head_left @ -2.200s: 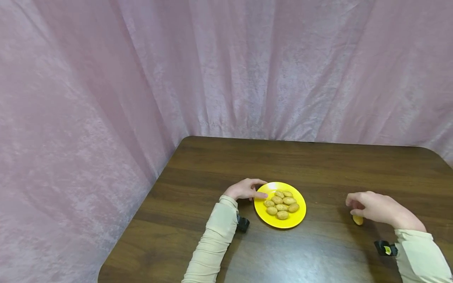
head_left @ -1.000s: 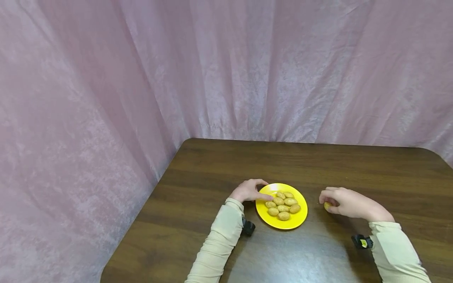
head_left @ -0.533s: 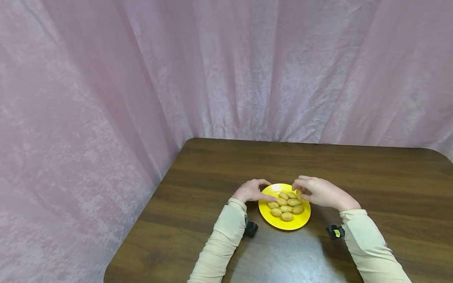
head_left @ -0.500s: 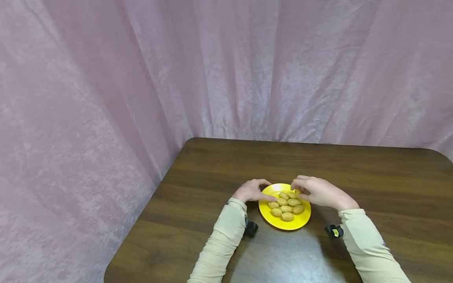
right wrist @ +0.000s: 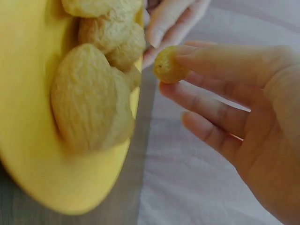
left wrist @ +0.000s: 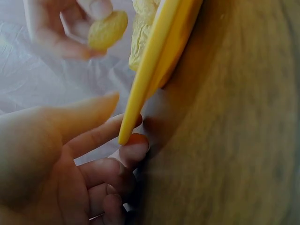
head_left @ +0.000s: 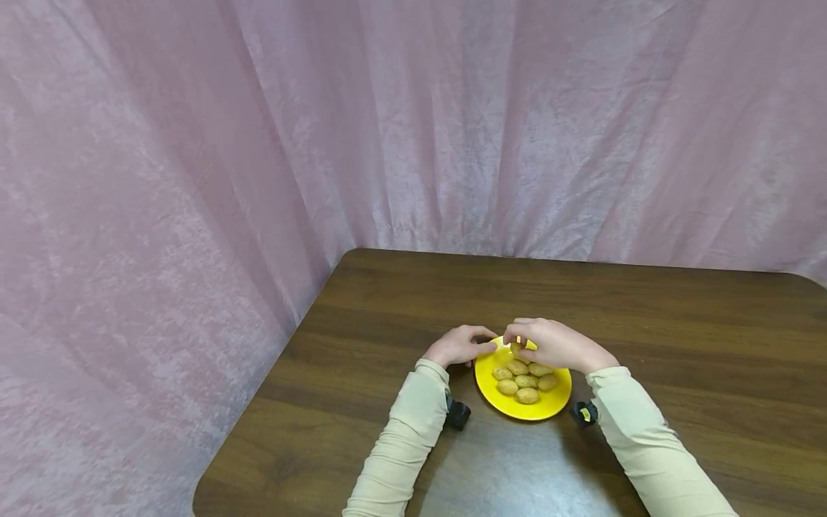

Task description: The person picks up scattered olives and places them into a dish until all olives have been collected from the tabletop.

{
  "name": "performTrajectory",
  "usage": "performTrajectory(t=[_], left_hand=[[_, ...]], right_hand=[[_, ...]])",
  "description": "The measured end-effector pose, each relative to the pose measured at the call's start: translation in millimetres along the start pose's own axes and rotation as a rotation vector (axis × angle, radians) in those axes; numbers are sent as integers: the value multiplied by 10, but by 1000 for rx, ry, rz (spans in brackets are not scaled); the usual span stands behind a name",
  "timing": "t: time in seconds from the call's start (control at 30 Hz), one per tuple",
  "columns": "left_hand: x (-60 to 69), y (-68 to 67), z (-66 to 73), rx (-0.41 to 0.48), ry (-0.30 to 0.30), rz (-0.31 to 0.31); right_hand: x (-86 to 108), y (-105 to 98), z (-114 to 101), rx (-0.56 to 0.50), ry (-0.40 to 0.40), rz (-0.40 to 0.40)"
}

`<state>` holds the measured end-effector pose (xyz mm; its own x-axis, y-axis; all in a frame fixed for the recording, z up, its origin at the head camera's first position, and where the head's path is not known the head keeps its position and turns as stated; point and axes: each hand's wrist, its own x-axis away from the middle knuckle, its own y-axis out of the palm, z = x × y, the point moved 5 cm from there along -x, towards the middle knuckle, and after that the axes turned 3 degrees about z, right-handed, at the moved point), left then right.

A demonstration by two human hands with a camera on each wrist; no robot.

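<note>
A yellow plate [head_left: 523,409] carries several tan, wrinkled, oval nuts [head_left: 526,396], laid close together. My left hand [head_left: 456,346] is at the plate's left rim. In the left wrist view, the curled fingers [left wrist: 133,152] of that hand touch the rim from below, while its thumb stands over the rim, seemingly off the surface. Above the far part of the plate, my right hand [head_left: 549,343] pinches one more nut [right wrist: 169,65] between thumb and fingertips. That nut is held in the air, and the right hand hides part of the plate beneath it.
The plate stands on a dark brown wooden table [head_left: 310,402] with rounded corners. A pink velvet curtain [head_left: 439,129] hangs along its back and left side. Each wrist wears a small black camera [head_left: 458,415].
My right hand has brought the pinched nut leftward from the table's right side, over the plate's right edge to its far part. The left thumb has drawn back slightly at the rim.
</note>
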<state>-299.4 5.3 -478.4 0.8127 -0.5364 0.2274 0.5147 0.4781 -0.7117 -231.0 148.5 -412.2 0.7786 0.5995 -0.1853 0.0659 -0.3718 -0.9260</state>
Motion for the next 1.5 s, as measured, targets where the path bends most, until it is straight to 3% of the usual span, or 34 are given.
performTrajectory(t=[0.2,0.43,0.9,1.0,1.27,1.5], left_hand=[[13,21,18,13,17,6],[4,52,54,18,-17,14],[2,62,89,41,-24,20],[5,72,89,49,-30,12],[29,72,91,44,-41,18],[105,28,8,59,-57,29]], right_hand=[[-108,109,-13,-31,-60,-32],[-112,164,0,-17,-54,-57],[-38,109,19,25,-76,-14],[15,54,28,57,-45,20],[260,-92,72,35,131,117],[408,-111,237,-28,236,93]])
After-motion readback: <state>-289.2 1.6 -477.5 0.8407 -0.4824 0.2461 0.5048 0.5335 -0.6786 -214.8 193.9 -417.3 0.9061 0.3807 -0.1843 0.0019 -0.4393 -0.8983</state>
